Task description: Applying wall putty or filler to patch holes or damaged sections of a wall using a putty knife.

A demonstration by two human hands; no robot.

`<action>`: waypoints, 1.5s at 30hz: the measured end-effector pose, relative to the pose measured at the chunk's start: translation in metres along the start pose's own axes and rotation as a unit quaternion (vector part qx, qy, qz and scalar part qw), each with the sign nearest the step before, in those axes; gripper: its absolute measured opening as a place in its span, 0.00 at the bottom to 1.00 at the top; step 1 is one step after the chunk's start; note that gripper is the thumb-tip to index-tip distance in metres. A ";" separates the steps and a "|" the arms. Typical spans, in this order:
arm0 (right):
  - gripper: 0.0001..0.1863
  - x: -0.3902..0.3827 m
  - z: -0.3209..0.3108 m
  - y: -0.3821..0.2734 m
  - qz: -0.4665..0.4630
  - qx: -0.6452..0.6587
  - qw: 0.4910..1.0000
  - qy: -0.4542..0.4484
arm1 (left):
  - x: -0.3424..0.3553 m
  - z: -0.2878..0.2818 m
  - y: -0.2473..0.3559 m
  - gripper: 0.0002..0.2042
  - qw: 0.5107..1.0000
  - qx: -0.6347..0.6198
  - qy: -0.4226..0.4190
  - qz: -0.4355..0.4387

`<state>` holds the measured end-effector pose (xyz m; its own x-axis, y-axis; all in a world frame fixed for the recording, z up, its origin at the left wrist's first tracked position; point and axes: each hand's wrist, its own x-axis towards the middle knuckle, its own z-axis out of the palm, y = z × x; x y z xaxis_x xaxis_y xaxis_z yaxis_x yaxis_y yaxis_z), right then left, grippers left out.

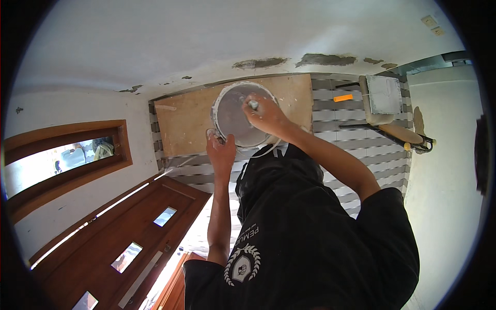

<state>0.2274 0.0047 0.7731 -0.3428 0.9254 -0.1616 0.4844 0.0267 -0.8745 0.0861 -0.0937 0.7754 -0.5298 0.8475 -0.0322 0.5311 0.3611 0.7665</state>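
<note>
We had our right hand curled round a pale object, bucket beneath, left hand by its rim, grip unclear: one hard shove risked tipping it!

The bucket looks plastic, the wooden door smooth.

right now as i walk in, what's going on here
Someone in a black shirt has both hands at a bucket above a tan board. The right hand is over the bucket's opening, a pale thing in its grip, too unclear to name. The left hand is at the rim. Grey patches show on the wall beyond.
</note>
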 end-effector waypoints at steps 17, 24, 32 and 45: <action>0.24 0.029 0.109 0.109 0.194 -0.011 0.973 -0.123 | -0.020 0.063 -0.055 0.25 0.994 0.083 0.014 0.064; 0.16 0.038 0.114 0.106 0.302 0.348 0.876 -0.144 | -0.033 0.075 -0.059 0.25 0.996 0.068 -0.027 0.059; 0.09 0.019 0.043 0.075 0.272 0.455 0.843 -0.096 | -0.011 0.067 -0.049 0.29 0.997 0.008 -0.081 0.014; 0.09 -0.034 -0.125 0.028 -0.031 0.607 0.794 0.025 | 0.051 0.054 0.021 0.22 0.992 -0.091 -0.089 -0.016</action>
<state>0.3535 0.0209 0.8114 -0.2880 0.9513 -0.1101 -0.6748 -0.2832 -0.6815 0.1055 -0.0218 0.7551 -0.4101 0.8981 -0.1587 0.3797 0.3263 0.8656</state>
